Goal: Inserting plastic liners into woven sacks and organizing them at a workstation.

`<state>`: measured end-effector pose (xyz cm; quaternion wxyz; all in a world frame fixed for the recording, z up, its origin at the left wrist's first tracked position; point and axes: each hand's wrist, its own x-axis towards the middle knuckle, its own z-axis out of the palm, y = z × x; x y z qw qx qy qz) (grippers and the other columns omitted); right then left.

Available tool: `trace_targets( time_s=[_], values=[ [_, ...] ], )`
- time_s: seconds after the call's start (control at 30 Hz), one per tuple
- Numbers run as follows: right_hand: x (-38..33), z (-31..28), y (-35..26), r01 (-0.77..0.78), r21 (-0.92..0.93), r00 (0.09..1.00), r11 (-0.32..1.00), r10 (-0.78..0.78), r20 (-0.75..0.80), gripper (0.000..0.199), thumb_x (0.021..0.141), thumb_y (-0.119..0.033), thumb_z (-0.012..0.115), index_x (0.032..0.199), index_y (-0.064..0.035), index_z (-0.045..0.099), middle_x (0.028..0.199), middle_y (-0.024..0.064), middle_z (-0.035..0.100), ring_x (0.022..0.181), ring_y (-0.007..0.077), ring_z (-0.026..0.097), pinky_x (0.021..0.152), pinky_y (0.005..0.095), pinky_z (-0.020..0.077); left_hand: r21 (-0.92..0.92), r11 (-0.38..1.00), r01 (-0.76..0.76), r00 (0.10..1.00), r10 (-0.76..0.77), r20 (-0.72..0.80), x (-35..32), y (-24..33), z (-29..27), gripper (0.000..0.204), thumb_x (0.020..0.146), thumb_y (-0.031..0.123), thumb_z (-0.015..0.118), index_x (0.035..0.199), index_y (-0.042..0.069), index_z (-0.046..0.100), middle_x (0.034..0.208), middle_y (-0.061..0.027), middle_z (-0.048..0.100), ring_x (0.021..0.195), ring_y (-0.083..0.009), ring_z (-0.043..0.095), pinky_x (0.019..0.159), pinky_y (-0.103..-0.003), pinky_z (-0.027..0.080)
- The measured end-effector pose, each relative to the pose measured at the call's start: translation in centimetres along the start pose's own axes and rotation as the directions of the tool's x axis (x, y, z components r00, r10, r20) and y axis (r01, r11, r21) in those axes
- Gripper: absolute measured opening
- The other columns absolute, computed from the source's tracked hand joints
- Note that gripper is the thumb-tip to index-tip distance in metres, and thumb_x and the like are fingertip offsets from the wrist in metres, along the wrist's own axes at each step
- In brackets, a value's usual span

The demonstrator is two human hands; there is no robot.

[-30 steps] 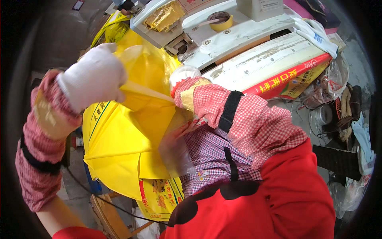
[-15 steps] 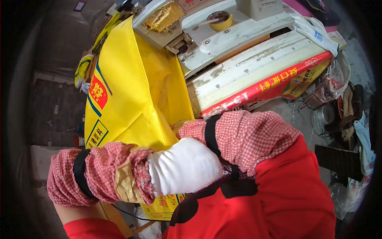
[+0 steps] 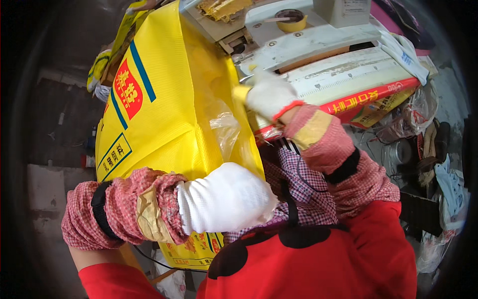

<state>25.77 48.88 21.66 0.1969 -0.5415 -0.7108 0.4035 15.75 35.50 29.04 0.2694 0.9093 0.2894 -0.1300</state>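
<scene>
A large yellow woven bag (image 3: 164,134) with red and blue printing stands in front of me, its mouth facing right. Crumpled clear plastic (image 3: 225,130) shows inside the mouth. My left hand (image 3: 226,198), in a white knit glove, is closed at the bag's near edge; its fingers are hidden below the back of the hand. Beyond the bag's right rim, my right hand (image 3: 271,95) is raised in a white glove with yellow fingertips and a red cuff. Motion blurs it, but its fingertips look apart with nothing seen between them.
A pale sewing-machine-like table (image 3: 343,70) stands beyond, fronted by a red printed sheet (image 3: 368,99). On it are a tape roll (image 3: 291,22) and a white glove (image 3: 406,55). Wire, plastic bags and a blue cloth (image 3: 450,184) clutter the right side.
My right hand has come up from behind my left hand, moving away and to the right. The bag has swung wider, showing clear plastic inside. My left hand has barely moved.
</scene>
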Motion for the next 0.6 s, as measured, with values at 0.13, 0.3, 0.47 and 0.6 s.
trace_targets(
  time_s=[0.13,0.3,0.47,0.6],
  values=[
    [0.1,3.2,-1.2,0.065,-0.123,0.994,0.990,-0.053,0.098,0.035,0.078,-0.024,0.057,0.099,0.0029,0.061,0.096,0.0235,0.062,0.089,0.0367,0.061,0.080,0.0407,0.0485,0.036,0.995,-0.097,0.991,0.100,-0.084,0.5,0.1,0.0,0.012,0.076,0.023,0.058,0.072,0.012,0.057,0.067,-0.0071,0.055,0.063,-0.0272,0.058,0.055,-0.035,0.047],
    [2.2,7.5,-0.2,0.157,-0.601,0.983,0.784,-0.185,0.015,0.032,0.081,-0.019,0.051,0.106,-0.0010,0.058,0.088,0.0157,0.066,0.077,0.0293,0.065,0.062,0.0400,0.0516,0.142,0.989,-0.039,0.983,0.012,0.183,-0.4,3.3,-4.9,0.007,0.069,0.018,0.059,0.073,0.013,0.057,0.054,-0.0051,0.051,0.049,-0.0235,0.057,0.044,-0.035,0.045],
    [4.7,9.8,3.8,0.343,-0.662,0.933,0.667,-0.320,0.161,0.018,0.078,-0.016,0.054,0.091,-0.0105,0.065,0.095,0.0118,0.064,0.088,0.0211,0.061,0.075,0.0348,0.0477,0.141,0.989,-0.043,0.986,0.019,0.168,0.2,4.8,-4.1,0.018,0.072,0.019,0.057,0.087,0.010,0.058,0.057,-0.0083,0.055,0.050,-0.0267,0.059,0.045,-0.037,0.048],
    [5.0,8.5,4.1,0.530,-0.499,0.848,0.686,-0.420,0.322,0.020,0.077,-0.017,0.057,0.096,-0.0166,0.062,0.117,0.0135,0.058,0.109,0.0147,0.054,0.094,0.0305,0.0403,0.104,0.994,0.012,0.983,-0.031,0.181,2.9,2.8,-4.6,0.021,0.075,0.021,0.057,0.092,0.008,0.056,0.060,-0.0126,0.057,0.057,-0.0320,0.061,0.050,-0.041,0.049]
  ],
)
